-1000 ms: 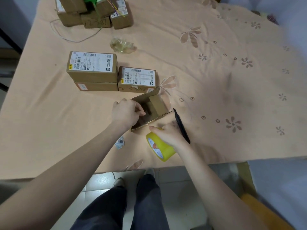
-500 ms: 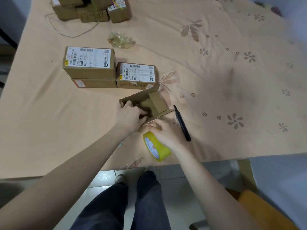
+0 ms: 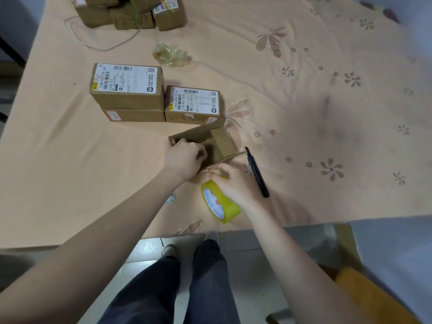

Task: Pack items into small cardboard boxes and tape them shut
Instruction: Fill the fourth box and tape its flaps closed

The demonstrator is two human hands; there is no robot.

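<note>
While the head view looks down over a cloth-covered desk (image 3: 70, 171), an open box (image 3: 217, 143) lies on its side near the middle of the front edge, mouth toward the person, flaps standing out. The left hand (image 3: 184, 157) grips the box at its left end, fingers curled over the near wall and into the opening. The right hand (image 3: 236, 185) holds a yellow tape roll (image 3: 219, 204) just in front of the box, fingers wrapped over the roll's top; its fingertips (image 3: 211, 175) reach to the box's lower front edge, though whether a strip of tape runs between them cannot be told. The roll stands tilted on edge, close to the desk's front edge.

A black pen (image 3: 257, 171) lies just right of the box and the right hand, pointing from the box's right corner toward the front edge. A small paper scrap (image 3: 171, 198) shows under the left forearm.

Behind the open box, touching or nearly so, sits a small labelled box (image 3: 192, 105). To its left, two more are stacked: the top box (image 3: 127, 85) with a white label on a flatter bottom box (image 3: 133, 115). Farther back lies a crumpled clear wrapper (image 3: 171, 54). At the back left corner a cluster of boxes (image 3: 131, 12) stands with a thin wire (image 3: 93, 43) looping out from it.

Below the front edge, dark trouser legs (image 3: 175, 288) and a tiled floor (image 3: 252, 265) show.
</note>
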